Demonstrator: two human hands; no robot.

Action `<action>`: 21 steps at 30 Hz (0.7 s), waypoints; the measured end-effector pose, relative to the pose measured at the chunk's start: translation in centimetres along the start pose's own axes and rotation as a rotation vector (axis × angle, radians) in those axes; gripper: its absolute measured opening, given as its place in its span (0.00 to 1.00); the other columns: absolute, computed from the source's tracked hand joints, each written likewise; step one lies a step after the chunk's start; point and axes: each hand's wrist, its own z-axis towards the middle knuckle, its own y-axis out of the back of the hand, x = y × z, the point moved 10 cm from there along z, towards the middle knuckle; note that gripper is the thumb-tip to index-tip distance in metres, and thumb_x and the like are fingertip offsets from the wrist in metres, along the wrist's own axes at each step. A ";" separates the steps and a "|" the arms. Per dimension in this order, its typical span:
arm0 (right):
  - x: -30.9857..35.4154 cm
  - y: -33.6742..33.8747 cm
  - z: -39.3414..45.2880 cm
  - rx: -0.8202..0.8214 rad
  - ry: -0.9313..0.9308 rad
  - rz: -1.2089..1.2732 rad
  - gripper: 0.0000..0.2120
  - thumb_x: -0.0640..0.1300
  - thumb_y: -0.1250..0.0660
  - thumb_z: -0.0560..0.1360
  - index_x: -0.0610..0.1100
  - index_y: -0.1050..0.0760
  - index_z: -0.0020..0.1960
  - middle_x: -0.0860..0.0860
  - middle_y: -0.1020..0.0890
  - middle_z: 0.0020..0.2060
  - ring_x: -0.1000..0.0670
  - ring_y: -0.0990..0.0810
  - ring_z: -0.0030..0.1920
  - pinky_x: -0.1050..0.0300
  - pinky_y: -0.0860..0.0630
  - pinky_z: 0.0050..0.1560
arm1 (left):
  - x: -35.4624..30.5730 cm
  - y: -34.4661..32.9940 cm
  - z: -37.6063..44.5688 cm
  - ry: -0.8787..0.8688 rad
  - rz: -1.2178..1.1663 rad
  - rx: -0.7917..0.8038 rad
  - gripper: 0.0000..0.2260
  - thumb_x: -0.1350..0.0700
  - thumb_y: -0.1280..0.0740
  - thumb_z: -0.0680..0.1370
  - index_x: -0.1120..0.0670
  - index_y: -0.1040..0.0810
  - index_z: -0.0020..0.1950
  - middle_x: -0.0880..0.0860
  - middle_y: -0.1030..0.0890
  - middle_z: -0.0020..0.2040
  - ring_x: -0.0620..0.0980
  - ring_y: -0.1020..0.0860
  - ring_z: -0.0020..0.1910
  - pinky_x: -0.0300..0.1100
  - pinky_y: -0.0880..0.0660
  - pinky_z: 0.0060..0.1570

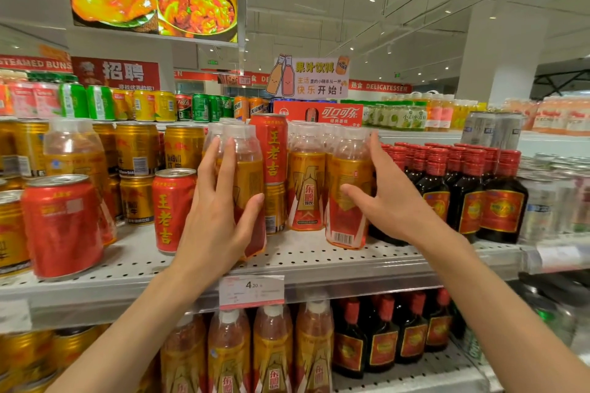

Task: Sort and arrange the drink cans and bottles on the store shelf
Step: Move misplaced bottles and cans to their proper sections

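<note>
Bracketing the row near the white perforated metal shelf (pixel 319 257) front edge, the left hand (pixel 220 210) grasps one clear gold-and-red-labelled plastic bottle (pixel 247 188) while the right hand (pixel 392 201), fingers extended, presses another clear gold-and-red-labelled end bottle (pixel 346 201), probably to square the group.

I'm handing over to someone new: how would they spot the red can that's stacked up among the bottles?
Start at the white perforated shelf above the 4.20 price tag. Between the left hand and right hand stand clear orange-labelled bottles. The red can stands on a gold can among them, the only can there.
</note>
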 end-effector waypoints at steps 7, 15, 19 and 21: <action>0.4 -0.5 -1.3 -0.157 0.064 -0.041 0.53 0.51 0.25 0.74 0.53 0.62 0.82 0.54 0.49 0.81 0.52 0.47 0.80 0.45 0.39 0.78 | -0.1 0.1 -0.1 0.003 0.022 -0.006 0.39 0.50 0.34 0.81 0.48 0.56 0.83 0.49 0.55 0.84 0.50 0.50 0.83 0.59 0.32 0.73; -0.1 -0.2 -1.8 -0.147 0.060 -0.089 0.50 0.55 0.27 0.75 0.52 0.60 0.83 0.54 0.50 0.82 0.53 0.48 0.81 0.51 0.44 0.79 | -0.4 1.3 0.1 -0.003 0.198 0.002 0.40 0.44 0.33 0.79 0.50 0.52 0.83 0.52 0.47 0.83 0.51 0.46 0.82 0.44 0.40 0.72; 2.6 1.6 -2.3 -0.356 0.194 -0.180 0.37 0.49 0.27 0.76 0.41 0.40 0.79 0.45 0.34 0.75 0.47 0.37 0.76 0.48 0.37 0.77 | -0.7 2.8 0.7 -0.051 0.334 0.019 0.39 0.41 0.30 0.76 0.52 0.43 0.81 0.56 0.35 0.78 0.56 0.36 0.77 0.49 0.34 0.72; 5.2 1.7 -2.1 -0.413 0.320 -0.201 0.28 0.46 0.28 0.76 0.40 0.32 0.73 0.45 0.27 0.68 0.46 0.29 0.70 0.52 0.33 0.74 | -0.9 3.3 1.1 -0.084 0.385 0.023 0.37 0.39 0.33 0.76 0.53 0.40 0.80 0.56 0.31 0.75 0.57 0.32 0.74 0.54 0.31 0.72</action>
